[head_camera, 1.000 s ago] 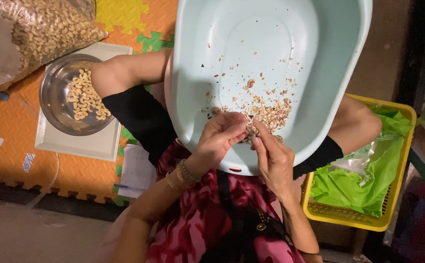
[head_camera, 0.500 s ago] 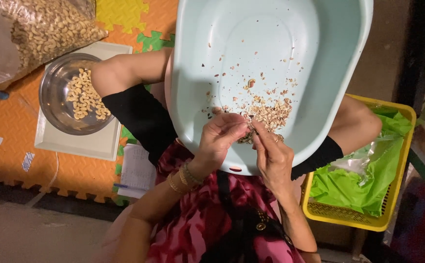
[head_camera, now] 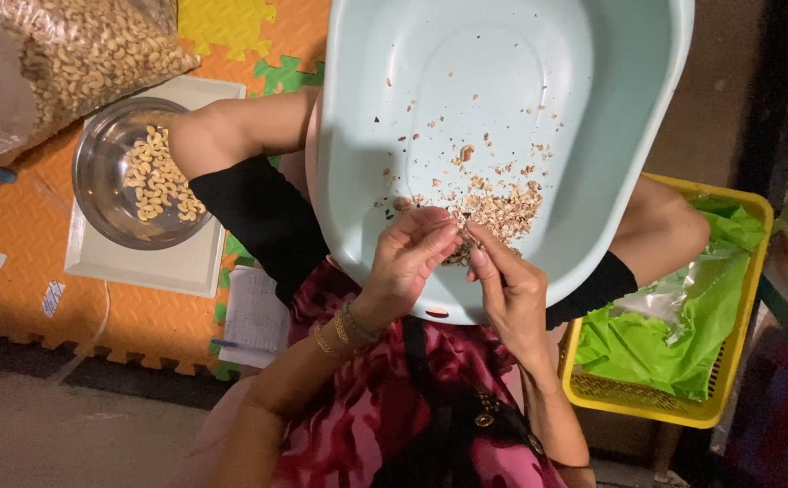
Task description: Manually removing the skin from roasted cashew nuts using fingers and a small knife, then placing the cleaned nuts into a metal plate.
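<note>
Head view: our left hand (head_camera: 409, 256) and right hand (head_camera: 508, 287) stay pinched together on a nut over the basin's (head_camera: 367, 136) near rim, barely shifted.

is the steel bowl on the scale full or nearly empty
Partly filled: the steel bowl holds a loose patch of cashews, with bare metal showing beside them.

The basin's (head_camera: 502, 54) bare upper floor lies open; husk scraps (head_camera: 502, 210) crowd its near edge.
</note>
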